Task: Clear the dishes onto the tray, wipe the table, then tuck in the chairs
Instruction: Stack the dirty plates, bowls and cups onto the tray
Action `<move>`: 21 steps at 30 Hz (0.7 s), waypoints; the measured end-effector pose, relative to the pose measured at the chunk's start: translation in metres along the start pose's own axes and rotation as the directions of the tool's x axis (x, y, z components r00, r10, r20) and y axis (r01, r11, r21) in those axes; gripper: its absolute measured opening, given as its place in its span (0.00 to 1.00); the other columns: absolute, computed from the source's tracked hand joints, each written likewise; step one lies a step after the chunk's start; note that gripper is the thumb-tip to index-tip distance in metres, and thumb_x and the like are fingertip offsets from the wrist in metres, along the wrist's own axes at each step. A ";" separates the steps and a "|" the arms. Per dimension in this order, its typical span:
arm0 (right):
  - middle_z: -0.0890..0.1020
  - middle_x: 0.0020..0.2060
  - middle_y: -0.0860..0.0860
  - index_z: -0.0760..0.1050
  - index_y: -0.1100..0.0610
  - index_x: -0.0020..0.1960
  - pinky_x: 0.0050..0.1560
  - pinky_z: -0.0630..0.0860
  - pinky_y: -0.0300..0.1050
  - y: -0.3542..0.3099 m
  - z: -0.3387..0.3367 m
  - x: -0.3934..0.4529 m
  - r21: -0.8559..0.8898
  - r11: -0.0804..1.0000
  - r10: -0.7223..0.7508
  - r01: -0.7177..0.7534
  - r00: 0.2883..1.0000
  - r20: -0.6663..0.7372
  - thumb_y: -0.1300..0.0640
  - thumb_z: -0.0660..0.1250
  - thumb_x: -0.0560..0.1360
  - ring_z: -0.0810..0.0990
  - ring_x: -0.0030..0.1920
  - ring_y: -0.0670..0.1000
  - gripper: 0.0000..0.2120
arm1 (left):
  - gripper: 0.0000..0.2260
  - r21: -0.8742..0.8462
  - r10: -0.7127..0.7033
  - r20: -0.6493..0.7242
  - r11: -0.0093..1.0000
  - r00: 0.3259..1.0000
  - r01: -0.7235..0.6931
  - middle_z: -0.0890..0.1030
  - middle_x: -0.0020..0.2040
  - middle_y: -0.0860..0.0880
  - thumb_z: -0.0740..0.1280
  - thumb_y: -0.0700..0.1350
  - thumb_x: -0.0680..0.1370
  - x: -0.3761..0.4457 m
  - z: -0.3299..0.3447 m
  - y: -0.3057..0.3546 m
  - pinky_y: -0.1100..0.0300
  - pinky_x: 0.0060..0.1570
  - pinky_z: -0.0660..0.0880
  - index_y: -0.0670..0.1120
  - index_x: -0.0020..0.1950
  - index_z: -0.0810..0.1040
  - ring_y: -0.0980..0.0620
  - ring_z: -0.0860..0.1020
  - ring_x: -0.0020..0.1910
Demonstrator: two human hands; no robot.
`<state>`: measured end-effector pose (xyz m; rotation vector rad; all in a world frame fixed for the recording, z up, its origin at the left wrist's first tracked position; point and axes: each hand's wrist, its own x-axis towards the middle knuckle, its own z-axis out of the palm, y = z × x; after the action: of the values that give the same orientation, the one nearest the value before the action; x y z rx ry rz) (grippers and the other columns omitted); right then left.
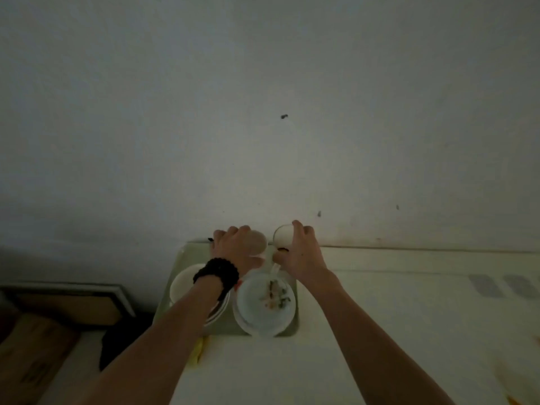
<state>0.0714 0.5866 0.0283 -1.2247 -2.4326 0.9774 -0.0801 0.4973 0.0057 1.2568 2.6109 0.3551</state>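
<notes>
The two bare forearms enter from the bottom edge and are the nearest items in view. The left wrist carries a black bead bracelet (216,272).

Left hand (233,244): fingers curled over a cup (258,242) at the far end of the tray (187,252). The grip closes on the cup's upper part.

Right hand (302,249): fingers curled round the rim and side of a clear glass (283,233), which stands at the tray's far right corner against the wall (263,112). Whether the glass base sits on the tray or just beyond its edge cannot be told.

Handling, judged from appearance: both vessels look light, rigid and breakable, with smooth walls that may slip. Grip round the side wall, not by the rim alone, and set down vertically to avoid knocking the stacks.

On the tray, nearer the camera: a white bowl (264,302) holding food scraps, apparently nested on another dish, and to its left a stack of white plates (184,283) partly covered by the left forearm. These appear heavier and stable.

The pale green tray rests on a white table (380,317). A yellow cloth (197,350) shows at the tray's near edge. Lighting is dim and fine detail is lost.
</notes>
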 end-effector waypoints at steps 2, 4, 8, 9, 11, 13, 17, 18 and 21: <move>0.67 0.64 0.58 0.60 0.57 0.73 0.56 0.77 0.51 0.005 0.014 0.027 -0.009 1.000 -0.001 0.002 0.999 0.036 0.56 0.74 0.68 0.74 0.60 0.60 0.38 | 0.36 0.014 -0.008 0.011 1.000 1.000 0.008 0.73 0.63 0.52 0.71 0.66 0.64 0.025 0.011 -0.005 0.51 0.61 0.66 0.54 0.68 0.66 0.44 0.69 0.61; 0.66 0.63 0.58 0.62 0.57 0.72 0.57 0.77 0.52 0.014 0.029 0.049 -0.036 0.999 0.007 -0.005 0.997 0.070 0.57 0.75 0.67 0.73 0.59 0.61 0.37 | 0.37 0.011 -0.004 0.055 1.000 0.998 0.003 0.73 0.64 0.51 0.71 0.65 0.65 0.048 0.026 -0.011 0.53 0.61 0.66 0.52 0.69 0.65 0.44 0.70 0.61; 0.66 0.63 0.59 0.64 0.58 0.71 0.52 0.77 0.49 0.036 0.054 0.076 -0.064 0.997 0.042 -0.036 0.994 0.104 0.56 0.77 0.66 0.74 0.56 0.59 0.38 | 0.33 0.004 0.009 0.133 1.000 0.991 -0.010 0.72 0.64 0.47 0.74 0.57 0.69 0.081 0.053 -0.015 0.54 0.64 0.65 0.46 0.68 0.66 0.45 0.72 0.63; 0.66 0.63 0.59 0.64 0.59 0.71 0.52 0.77 0.48 0.041 0.060 0.082 -0.071 0.997 0.050 -0.042 0.993 0.106 0.57 0.77 0.67 0.74 0.56 0.59 0.37 | 0.33 -0.004 0.004 0.157 1.000 0.988 -0.003 0.72 0.65 0.46 0.74 0.55 0.69 0.088 0.063 -0.017 0.53 0.65 0.66 0.45 0.68 0.66 0.45 0.71 0.64; 0.66 0.65 0.60 0.63 0.60 0.71 0.54 0.77 0.48 0.048 0.069 0.091 -0.088 0.995 0.046 -0.036 0.993 0.113 0.57 0.76 0.68 0.73 0.59 0.60 0.36 | 0.33 -0.011 -0.008 0.193 1.000 0.981 0.010 0.71 0.64 0.46 0.74 0.53 0.68 0.099 0.078 -0.024 0.52 0.65 0.67 0.45 0.68 0.66 0.44 0.71 0.65; 0.65 0.66 0.60 0.63 0.60 0.72 0.56 0.76 0.48 0.055 0.082 0.101 -0.108 0.994 0.049 -0.035 0.991 0.127 0.58 0.76 0.69 0.72 0.61 0.60 0.37 | 0.32 -0.010 -0.020 0.222 1.000 0.975 0.023 0.72 0.63 0.46 0.75 0.52 0.67 0.110 0.097 -0.033 0.52 0.64 0.69 0.45 0.66 0.67 0.43 0.71 0.64; 0.63 0.70 0.61 0.61 0.60 0.75 0.64 0.73 0.52 0.065 0.095 0.120 -0.140 0.990 0.040 -0.018 0.987 0.156 0.58 0.74 0.71 0.69 0.68 0.62 0.38 | 0.33 0.000 -0.013 0.224 1.000 0.974 0.013 0.72 0.61 0.47 0.73 0.54 0.64 0.130 0.124 -0.045 0.52 0.62 0.70 0.46 0.66 0.69 0.44 0.72 0.61; 0.62 0.71 0.61 0.60 0.60 0.76 0.66 0.72 0.53 0.065 0.096 0.124 -0.143 0.990 0.035 -0.012 0.986 0.163 0.58 0.73 0.71 0.67 0.69 0.62 0.38 | 0.33 0.006 -0.008 0.218 1.000 0.976 0.007 0.72 0.60 0.47 0.72 0.56 0.64 0.133 0.128 -0.047 0.52 0.60 0.71 0.47 0.66 0.69 0.44 0.72 0.61; 0.60 0.73 0.59 0.56 0.58 0.78 0.70 0.68 0.57 0.063 0.097 0.136 -0.152 0.988 0.036 -0.005 0.980 0.198 0.59 0.72 0.71 0.63 0.72 0.62 0.41 | 0.34 -0.031 0.014 0.220 0.999 0.975 -0.007 0.73 0.61 0.47 0.74 0.55 0.64 0.141 0.136 -0.050 0.51 0.60 0.71 0.46 0.66 0.70 0.44 0.72 0.61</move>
<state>-0.0203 0.6755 -0.0957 -1.2565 -2.6987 0.9803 -0.1614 0.5944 -0.1521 1.2251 2.4044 0.2402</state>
